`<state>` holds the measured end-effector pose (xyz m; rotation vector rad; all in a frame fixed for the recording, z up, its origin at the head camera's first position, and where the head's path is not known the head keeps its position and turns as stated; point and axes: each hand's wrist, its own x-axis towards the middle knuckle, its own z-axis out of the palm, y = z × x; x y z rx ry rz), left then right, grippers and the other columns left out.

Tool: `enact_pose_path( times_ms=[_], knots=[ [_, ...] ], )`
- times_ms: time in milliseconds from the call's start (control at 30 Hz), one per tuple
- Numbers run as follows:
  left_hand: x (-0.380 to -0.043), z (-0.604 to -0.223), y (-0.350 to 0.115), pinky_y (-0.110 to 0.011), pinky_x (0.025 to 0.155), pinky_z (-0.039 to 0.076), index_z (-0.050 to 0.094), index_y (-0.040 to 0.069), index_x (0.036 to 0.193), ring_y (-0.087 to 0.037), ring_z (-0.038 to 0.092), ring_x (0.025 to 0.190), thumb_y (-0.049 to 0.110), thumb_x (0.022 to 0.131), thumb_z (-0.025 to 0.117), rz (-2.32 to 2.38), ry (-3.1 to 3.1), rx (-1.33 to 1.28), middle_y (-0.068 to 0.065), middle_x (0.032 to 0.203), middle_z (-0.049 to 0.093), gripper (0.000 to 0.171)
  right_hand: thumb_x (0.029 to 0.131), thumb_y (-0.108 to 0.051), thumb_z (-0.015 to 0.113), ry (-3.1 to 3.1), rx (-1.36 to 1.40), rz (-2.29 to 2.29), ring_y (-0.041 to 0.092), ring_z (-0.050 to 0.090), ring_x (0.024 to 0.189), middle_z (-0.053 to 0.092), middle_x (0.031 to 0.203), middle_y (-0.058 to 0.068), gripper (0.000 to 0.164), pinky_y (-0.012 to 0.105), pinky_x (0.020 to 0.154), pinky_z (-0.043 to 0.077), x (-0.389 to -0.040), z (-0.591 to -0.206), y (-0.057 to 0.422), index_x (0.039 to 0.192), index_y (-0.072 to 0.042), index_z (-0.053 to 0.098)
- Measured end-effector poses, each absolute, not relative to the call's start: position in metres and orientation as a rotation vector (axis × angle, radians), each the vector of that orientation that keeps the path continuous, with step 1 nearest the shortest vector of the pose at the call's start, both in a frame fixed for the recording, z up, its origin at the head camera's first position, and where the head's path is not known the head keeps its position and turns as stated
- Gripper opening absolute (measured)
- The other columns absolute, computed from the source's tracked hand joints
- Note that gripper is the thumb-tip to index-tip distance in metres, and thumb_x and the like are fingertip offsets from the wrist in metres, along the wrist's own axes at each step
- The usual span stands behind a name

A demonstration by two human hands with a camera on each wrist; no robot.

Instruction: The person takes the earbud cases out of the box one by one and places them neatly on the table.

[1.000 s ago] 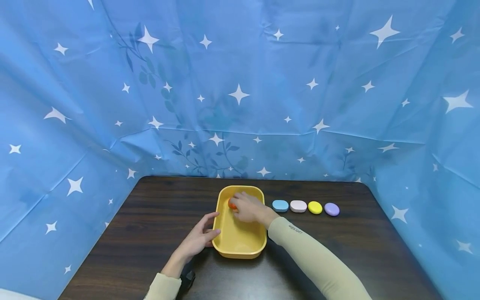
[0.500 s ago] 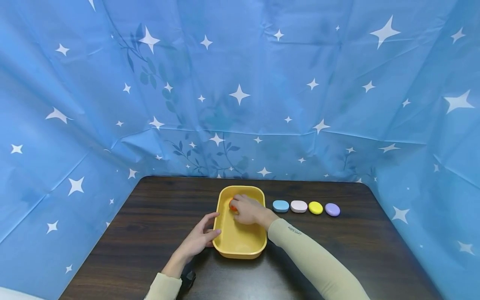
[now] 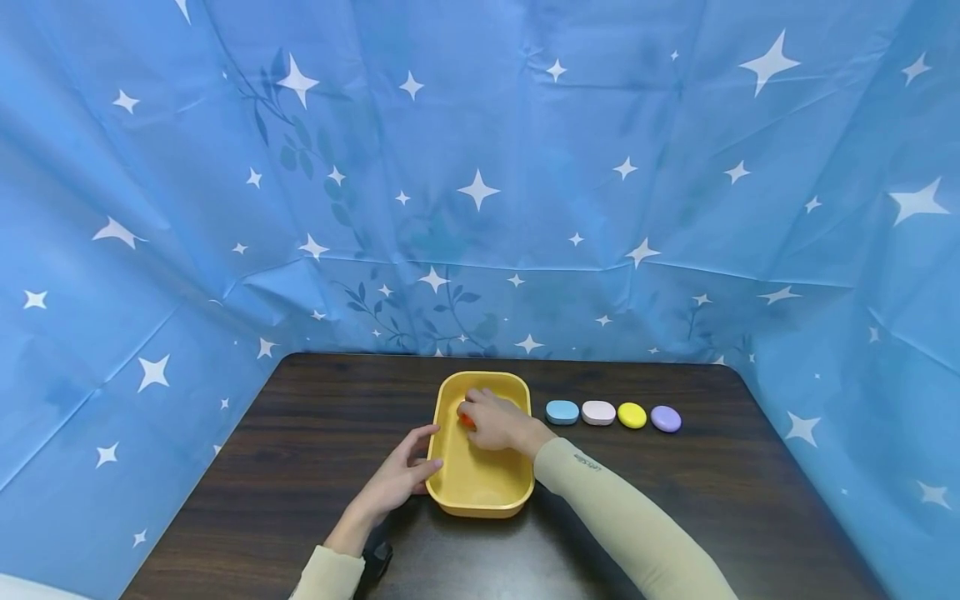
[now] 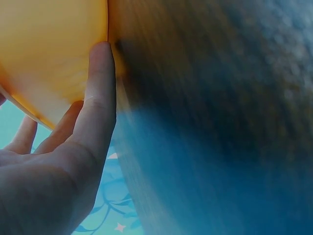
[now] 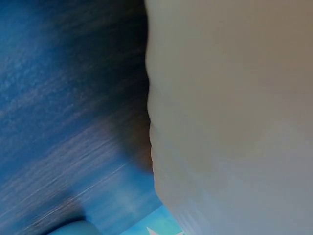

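Inside the yellow plastic tub (image 3: pixel 483 483), toward its far left, my right hand (image 3: pixel 495 423) grips a small orange-red rounded piece (image 3: pixel 467 421). Most of that piece is hidden under my fingers. My left hand (image 3: pixel 390 481) is at the tub's left side, fingers spread, with fingertips touching the rim and outer wall. The left wrist view shows a nearly straight finger (image 4: pixel 98 93) lying against the tub's yellow wall (image 4: pixel 49 44). In the right wrist view, a pale, blurred surface fills the right side and hides the held piece.
Right of the tub, a row of small rounded pieces lies on the dark wooden table (image 3: pixel 315 417): light blue (image 3: pixel 562 412), pale pink (image 3: pixel 597 413), yellow (image 3: pixel 632 416) and purple (image 3: pixel 666 419). A black object (image 3: pixel 375 560) is beside my left wrist. A blue star-patterned cloth (image 3: pixel 480 233) hangs behind.
My right hand and the orange-red piece have shifted slightly toward the near side inside the tub. The left hand, the tub and the row of pieces stay in place.
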<state>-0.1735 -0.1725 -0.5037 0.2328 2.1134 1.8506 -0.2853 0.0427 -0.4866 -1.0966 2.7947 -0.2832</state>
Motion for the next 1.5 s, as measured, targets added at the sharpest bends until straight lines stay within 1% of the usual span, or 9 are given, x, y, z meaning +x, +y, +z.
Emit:
enact_pose_path(
  times_ms=[100, 167, 367, 567, 667, 933, 1100, 1300, 1500],
  knots=[
    [-0.173, -0.504, -0.172, -0.046, 0.089, 0.058, 0.03, 0.011, 0.157, -0.038, 0.06, 0.124, 0.023, 0.104, 0.061, 1.85, 2.112, 0.234, -0.026, 0.156, 0.034, 0.063, 0.093, -0.025, 0.071, 2.797, -1.093, -0.277, 0.016, 0.044, 0.098, 0.05, 0.11, -0.003, 0.037, 0.029, 0.089, 0.049, -0.285, -0.485, 0.043, 0.128, -0.016, 0.065],
    [-0.173, -0.504, -0.172, -0.046, 0.089, 0.058, 0.03, 0.012, 0.158, -0.038, 0.059, 0.124, 0.023, 0.104, 0.06, 1.851, 2.11, 0.235, -0.026, 0.156, 0.033, 0.063, 0.093, -0.024, 0.071, 2.798, -1.091, -0.272, 0.016, 0.044, 0.097, 0.05, 0.108, -0.004, 0.034, 0.029, 0.088, 0.049, -0.284, -0.484, 0.043, 0.125, -0.016, 0.066],
    [-0.173, -0.504, -0.172, -0.046, 0.089, 0.059, 0.029, 0.012, 0.158, -0.039, 0.059, 0.124, 0.022, 0.104, 0.06, 1.856, 2.099, 0.238, -0.026, 0.158, 0.032, 0.063, 0.092, -0.022, 0.072, 2.8, -1.073, -0.245, 0.016, 0.043, 0.093, 0.049, 0.103, -0.005, 0.024, 0.027, 0.079, 0.048, -0.283, -0.485, 0.042, 0.115, -0.018, 0.068],
    [-0.174, -0.504, -0.17, -0.045, 0.088, 0.059, 0.03, 0.011, 0.158, -0.038, 0.06, 0.123, 0.02, 0.105, 0.059, 1.856, 2.103, 0.226, -0.026, 0.158, 0.031, 0.061, 0.089, -0.018, 0.072, 2.79, -1.042, -0.257, 0.017, 0.042, 0.092, 0.046, 0.1, -0.005, 0.018, 0.027, 0.07, 0.045, -0.282, -0.486, 0.045, 0.107, -0.021, 0.067],
    [-0.174, -0.504, -0.169, -0.045, 0.087, 0.059, 0.031, 0.012, 0.158, -0.038, 0.06, 0.122, 0.019, 0.105, 0.059, 1.856, 2.104, 0.211, -0.026, 0.158, 0.032, 0.061, 0.088, -0.016, 0.072, 2.77, -1.02, -0.288, 0.018, 0.041, 0.091, 0.045, 0.097, -0.004, 0.019, 0.028, 0.066, 0.042, -0.279, -0.484, 0.047, 0.106, -0.02, 0.067],
    [-0.173, -0.504, -0.169, -0.046, 0.088, 0.059, 0.031, 0.011, 0.157, -0.038, 0.06, 0.123, 0.019, 0.104, 0.06, 1.857, 2.105, 0.205, -0.026, 0.159, 0.03, 0.061, 0.086, -0.015, 0.073, 2.727, -0.975, -0.3, 0.018, 0.041, 0.092, 0.047, 0.097, -0.004, 0.027, 0.028, 0.069, 0.043, -0.279, -0.483, 0.048, 0.111, -0.02, 0.065],
    [-0.173, -0.501, -0.169, -0.046, 0.088, 0.059, 0.031, 0.01, 0.157, -0.039, 0.06, 0.123, 0.018, 0.104, 0.059, 1.859, 2.103, 0.198, -0.026, 0.159, 0.03, 0.061, 0.086, -0.015, 0.074, 2.732, -0.975, -0.297, 0.018, 0.043, 0.092, 0.047, 0.097, -0.004, 0.026, 0.029, 0.071, 0.044, -0.28, -0.482, 0.048, 0.11, -0.02, 0.065],
    [-0.172, -0.499, -0.169, -0.047, 0.088, 0.059, 0.031, 0.011, 0.157, -0.039, 0.06, 0.122, 0.014, 0.105, 0.057, 1.864, 2.089, 0.174, -0.026, 0.158, 0.031, 0.059, 0.085, -0.015, 0.074, 2.75, -0.977, -0.306, 0.017, 0.042, 0.092, 0.047, 0.097, -0.004, 0.025, 0.029, 0.069, 0.043, -0.278, -0.481, 0.049, 0.108, -0.02, 0.065],
    [-0.173, -0.501, -0.169, -0.046, 0.088, 0.059, 0.03, 0.011, 0.157, -0.038, 0.06, 0.122, 0.013, 0.105, 0.056, 1.868, 2.089, 0.176, -0.026, 0.159, 0.03, 0.058, 0.086, -0.019, 0.075, 2.762, -0.986, -0.336, 0.017, 0.042, 0.091, 0.047, 0.096, -0.005, 0.023, 0.028, 0.068, 0.043, -0.272, -0.475, 0.051, 0.107, -0.019, 0.065]
  ],
)
